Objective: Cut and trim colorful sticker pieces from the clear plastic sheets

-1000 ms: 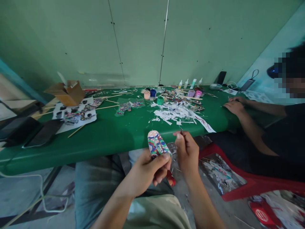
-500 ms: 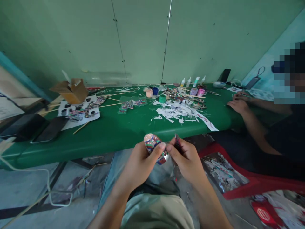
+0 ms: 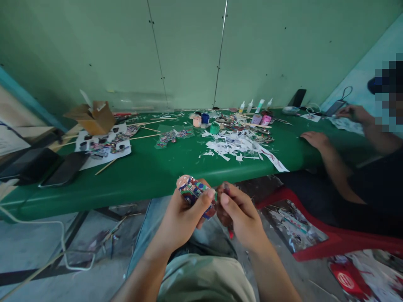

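Note:
My left hand is closed around a flat, oblong painted piece with a pale pink end and a blue, white, green and red pattern. The left thumb presses on its face. Close to the right end of this piece, my right hand has thumb and fingers pinched together on a dark reddish item whose kind I cannot make out. Its outline is mostly hidden by the fingers. The fingertips of both hands nearly meet, above my lap and in front of the table edge.
On the green table lie white paper scraps, paint pots, thin sticks and painted cut-outs. A cardboard box stands at left. A co-worker's hand rests at right, above a red stool.
The painted piece has shifted left and tilted flatter in my left hand. My right hand has turned, and its dark reddish item points downward. The co-worker's far hand has lifted away to the right.

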The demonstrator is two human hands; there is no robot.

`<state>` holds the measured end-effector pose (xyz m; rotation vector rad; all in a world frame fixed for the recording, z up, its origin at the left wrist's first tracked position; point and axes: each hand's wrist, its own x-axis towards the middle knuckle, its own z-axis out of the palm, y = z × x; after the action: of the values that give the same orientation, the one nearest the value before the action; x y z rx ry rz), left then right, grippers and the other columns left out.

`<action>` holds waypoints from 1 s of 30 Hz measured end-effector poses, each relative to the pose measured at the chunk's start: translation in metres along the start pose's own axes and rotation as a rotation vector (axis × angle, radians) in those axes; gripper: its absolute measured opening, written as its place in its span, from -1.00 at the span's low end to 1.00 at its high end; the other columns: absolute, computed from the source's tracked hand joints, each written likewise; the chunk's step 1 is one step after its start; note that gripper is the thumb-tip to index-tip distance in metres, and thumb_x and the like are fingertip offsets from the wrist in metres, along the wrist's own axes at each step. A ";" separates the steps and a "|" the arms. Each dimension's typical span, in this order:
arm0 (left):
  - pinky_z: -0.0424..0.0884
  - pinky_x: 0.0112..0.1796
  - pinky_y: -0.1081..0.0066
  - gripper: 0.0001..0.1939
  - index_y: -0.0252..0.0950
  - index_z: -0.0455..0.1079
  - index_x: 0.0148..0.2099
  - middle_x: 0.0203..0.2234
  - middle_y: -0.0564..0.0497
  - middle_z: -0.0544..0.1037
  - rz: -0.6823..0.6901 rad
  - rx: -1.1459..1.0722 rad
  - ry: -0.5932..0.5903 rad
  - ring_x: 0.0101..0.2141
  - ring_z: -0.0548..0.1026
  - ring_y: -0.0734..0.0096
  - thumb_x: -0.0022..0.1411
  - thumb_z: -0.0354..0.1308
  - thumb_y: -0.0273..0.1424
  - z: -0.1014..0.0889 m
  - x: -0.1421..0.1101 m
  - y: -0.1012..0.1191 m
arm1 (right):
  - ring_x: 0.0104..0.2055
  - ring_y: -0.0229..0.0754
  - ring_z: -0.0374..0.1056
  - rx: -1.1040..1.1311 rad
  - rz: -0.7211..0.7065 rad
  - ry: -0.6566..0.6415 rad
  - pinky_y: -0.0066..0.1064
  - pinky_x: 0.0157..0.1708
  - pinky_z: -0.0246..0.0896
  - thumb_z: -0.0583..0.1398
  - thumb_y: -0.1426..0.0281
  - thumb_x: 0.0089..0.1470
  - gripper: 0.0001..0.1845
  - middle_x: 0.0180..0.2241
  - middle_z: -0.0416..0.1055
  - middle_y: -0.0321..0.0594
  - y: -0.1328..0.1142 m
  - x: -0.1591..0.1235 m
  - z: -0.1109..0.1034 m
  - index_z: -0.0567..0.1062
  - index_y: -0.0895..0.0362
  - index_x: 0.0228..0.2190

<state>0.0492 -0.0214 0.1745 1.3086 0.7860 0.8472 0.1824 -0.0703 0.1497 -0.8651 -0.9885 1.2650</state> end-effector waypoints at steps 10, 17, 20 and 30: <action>0.04 -0.74 0.63 -0.68 -0.31 0.25 -0.49 -0.74 0.17 0.25 -0.106 0.022 0.012 -0.75 0.13 0.69 0.15 0.17 -0.20 -0.001 -0.006 0.010 | -0.65 -0.43 -0.09 -0.047 -0.078 0.014 -0.54 -0.69 -0.22 0.06 0.15 0.23 -0.57 -0.66 0.09 -0.42 0.003 -0.002 0.010 0.27 0.14 -0.57; 0.02 -0.75 0.66 -0.71 -0.30 0.27 -0.43 -0.73 0.19 0.24 -0.097 -0.008 0.048 -0.76 0.10 0.72 0.13 0.18 -0.20 -0.001 -0.008 0.005 | -0.66 -0.43 -0.10 0.007 -0.077 -0.013 -0.53 -0.69 -0.23 0.06 0.17 0.24 -0.58 -0.67 0.05 -0.44 0.007 -0.002 0.010 0.27 0.14 -0.57; 0.03 -0.75 0.66 -0.72 -0.30 0.27 -0.45 -0.74 0.19 0.23 -0.133 -0.059 0.046 -0.75 0.12 0.70 0.10 0.21 -0.21 -0.002 -0.008 0.005 | -0.66 -0.43 -0.13 -0.055 -0.101 -0.025 -0.51 -0.66 -0.23 0.05 0.18 0.25 -0.58 -0.67 0.02 -0.45 0.010 -0.002 0.007 0.29 0.14 -0.56; 0.01 -0.76 0.63 -0.72 -0.30 0.28 -0.50 -0.76 0.17 0.24 -0.133 -0.168 -0.003 -0.77 0.12 0.69 0.12 0.19 -0.23 -0.001 -0.002 -0.002 | -0.65 -0.43 -0.12 -0.098 -0.144 -0.025 -0.50 -0.65 -0.20 0.03 0.15 0.26 -0.54 -0.63 0.09 -0.40 0.021 -0.001 0.003 0.28 0.15 -0.59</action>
<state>0.0476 -0.0230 0.1723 1.0970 0.7733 0.7872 0.1725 -0.0688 0.1311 -0.8391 -1.1203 1.1146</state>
